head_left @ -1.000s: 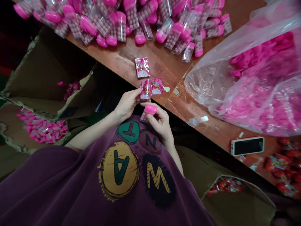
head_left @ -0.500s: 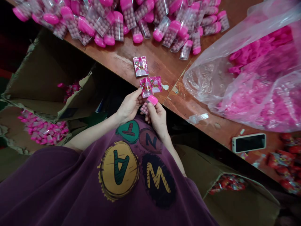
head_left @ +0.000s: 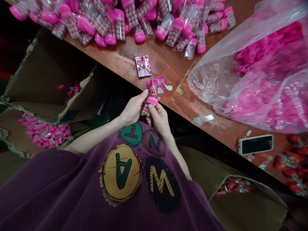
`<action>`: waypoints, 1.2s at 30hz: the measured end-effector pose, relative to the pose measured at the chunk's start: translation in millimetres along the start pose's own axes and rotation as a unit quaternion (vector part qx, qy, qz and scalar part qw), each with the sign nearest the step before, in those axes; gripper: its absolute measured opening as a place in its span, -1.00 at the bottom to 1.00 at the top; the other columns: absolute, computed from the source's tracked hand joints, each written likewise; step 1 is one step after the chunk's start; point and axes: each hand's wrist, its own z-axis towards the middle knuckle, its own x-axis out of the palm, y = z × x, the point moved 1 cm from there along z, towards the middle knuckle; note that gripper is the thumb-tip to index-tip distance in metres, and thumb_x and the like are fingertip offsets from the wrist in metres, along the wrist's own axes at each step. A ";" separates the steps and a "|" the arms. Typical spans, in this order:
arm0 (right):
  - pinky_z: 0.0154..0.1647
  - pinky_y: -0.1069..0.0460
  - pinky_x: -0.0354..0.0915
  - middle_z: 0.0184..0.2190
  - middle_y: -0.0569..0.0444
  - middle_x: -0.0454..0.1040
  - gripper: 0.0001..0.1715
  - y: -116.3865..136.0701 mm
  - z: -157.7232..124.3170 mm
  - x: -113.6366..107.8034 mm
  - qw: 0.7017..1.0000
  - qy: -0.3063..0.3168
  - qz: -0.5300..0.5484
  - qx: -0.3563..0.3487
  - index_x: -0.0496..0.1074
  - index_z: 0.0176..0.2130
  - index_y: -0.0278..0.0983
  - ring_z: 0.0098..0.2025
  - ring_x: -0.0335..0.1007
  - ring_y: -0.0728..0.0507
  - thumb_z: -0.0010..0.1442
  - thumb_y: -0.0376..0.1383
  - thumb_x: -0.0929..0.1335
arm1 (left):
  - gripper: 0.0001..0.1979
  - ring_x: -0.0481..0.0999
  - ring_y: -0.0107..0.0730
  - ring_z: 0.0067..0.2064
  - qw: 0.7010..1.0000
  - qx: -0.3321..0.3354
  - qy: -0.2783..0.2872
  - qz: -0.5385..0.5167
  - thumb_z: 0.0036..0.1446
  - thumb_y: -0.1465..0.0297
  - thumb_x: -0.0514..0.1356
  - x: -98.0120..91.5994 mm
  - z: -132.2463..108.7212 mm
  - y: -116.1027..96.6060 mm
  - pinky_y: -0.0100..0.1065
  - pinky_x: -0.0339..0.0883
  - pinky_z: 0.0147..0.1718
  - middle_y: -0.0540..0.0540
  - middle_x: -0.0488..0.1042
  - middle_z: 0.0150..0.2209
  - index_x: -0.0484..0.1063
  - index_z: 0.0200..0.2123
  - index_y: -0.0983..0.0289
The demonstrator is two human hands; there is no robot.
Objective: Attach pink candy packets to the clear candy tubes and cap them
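My left hand pinches a small pink printed sticker and holds it against the pink cap of a clear candy tube. My right hand grips that tube from below, fingers curled round it. Both hands meet just off the near edge of the brown table. Two more pink stickers lie on the table close by, one farther off and one right behind the held one.
A heap of pink-capped candy tubes fills the far table. A clear bag of pink caps lies at right. A phone rests near the edge. Open cardboard boxes stand at left, another box at lower right.
The tube has risen toward the sticker, and the sticker has turned and come down onto the tube's cap. Both hands have closed in together.
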 end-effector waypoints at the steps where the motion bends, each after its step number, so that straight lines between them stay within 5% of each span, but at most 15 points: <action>1: -0.76 0.16 0.09 -0.48 0.24 0.51 -0.43 -0.4 0.2 -0.2 1.000 -0.002 -0.004 -0.001 0.42 -0.14 -0.20 -0.71 0.15 0.13 0.21 0.19 0.50 | -0.48 0.45 -0.46 -0.49 1.000 0.001 0.006 0.006 0.20 -0.07 0.37 0.2 -0.7 -0.7 -0.37 0.28 -0.49 0.16 0.68 -0.32 0.67 -0.19 0.31; 5: -0.73 0.14 0.09 -0.59 0.32 0.37 -0.46 -1.9 1.1 -2.6 0.998 -0.003 -0.049 -0.028 0.40 -0.14 -0.17 -0.72 0.09 0.10 0.25 0.20 0.47 | -0.61 0.38 -0.56 -0.52 0.999 0.000 0.036 0.014 0.12 0.09 0.48 -0.5 -1.7 -3.2 -0.41 0.19 -0.55 0.20 0.70 -0.22 0.66 -0.28 0.34; 11: -0.37 0.05 0.44 -0.48 0.20 0.44 -0.56 4.1 -0.8 -11.5 0.968 -0.017 -0.216 -0.124 0.45 -0.10 -0.18 -0.40 0.50 -0.04 0.34 0.12 0.41 | -0.73 0.42 -0.53 -0.45 0.997 -0.016 0.070 -0.008 0.12 0.24 0.50 -5.0 1.4 -2.7 -0.45 0.27 -0.44 0.10 0.58 -0.43 0.67 -0.38 0.35; 15: -0.47 0.07 0.38 -0.48 0.22 0.43 -0.58 5.2 -1.8 -14.7 0.980 -0.015 -0.169 -0.108 0.39 -0.06 -0.14 -0.45 0.46 -0.03 0.36 0.10 0.41 | -0.76 0.43 -0.53 -0.42 0.997 -0.011 0.075 -0.024 0.12 0.26 0.51 -8.1 4.2 -1.8 -0.44 0.30 -0.40 0.07 0.56 -0.43 0.66 -0.37 0.34; 20: -0.60 0.10 0.29 -0.31 0.22 0.53 -0.39 0.5 -4.2 -14.8 0.990 0.013 -0.099 -0.099 0.20 0.23 -0.02 -0.58 0.30 0.05 0.36 0.06 0.44 | -0.75 0.47 -0.51 -0.38 0.998 0.000 0.036 -0.059 0.18 0.26 0.48 -9.0 7.5 -7.3 -0.41 0.36 -0.32 0.07 0.57 -0.39 0.63 -0.38 0.34; 24: -0.24 -0.04 0.55 -0.15 0.07 0.61 -0.37 -0.8 -6.1 -16.0 0.965 -0.008 -0.197 -0.175 0.15 0.32 -0.05 -0.27 0.59 -0.10 0.41 0.01 0.39 | -0.77 0.56 -0.46 -0.31 0.998 -0.012 0.039 -0.054 0.18 0.29 0.48 -10.3 6.2 -9.6 -0.39 0.42 -0.18 0.11 0.63 -0.34 0.64 -0.35 0.35; 27: -0.04 -0.15 0.57 -0.10 0.02 0.63 -0.38 1.3 -6.8 -16.6 0.941 -0.013 -0.262 -0.214 0.15 0.34 -0.08 -0.15 0.63 -0.16 0.43 -0.03 0.37 | -0.77 0.58 -0.44 -0.29 0.996 -0.022 0.066 -0.054 0.17 0.28 0.49 -13.4 5.3 -8.5 -0.37 0.44 -0.16 0.15 0.66 -0.30 0.65 -0.33 0.35; 33: -0.55 0.08 0.34 -0.36 0.25 0.48 -0.34 4.6 -6.2 -13.4 0.989 0.027 -0.097 -0.107 0.12 0.28 0.00 -0.54 0.34 0.02 0.36 0.02 0.43 | -0.77 0.51 -0.46 -0.37 0.994 -0.039 0.080 -0.064 0.16 0.29 0.49 -15.1 5.7 -2.6 -0.38 0.41 -0.27 0.14 0.62 -0.34 0.65 -0.29 0.35; 36: -0.60 0.10 0.25 -0.40 0.29 0.44 -0.30 3.0 -4.3 -11.9 0.993 0.016 -0.066 -0.100 0.12 0.25 0.01 -0.59 0.25 0.04 0.32 0.04 0.47 | -0.77 0.46 -0.49 -0.41 0.994 -0.044 0.074 -0.068 0.14 0.32 0.51 -13.6 2.7 3.4 -0.37 0.39 -0.28 0.08 0.56 -0.41 0.61 -0.35 0.36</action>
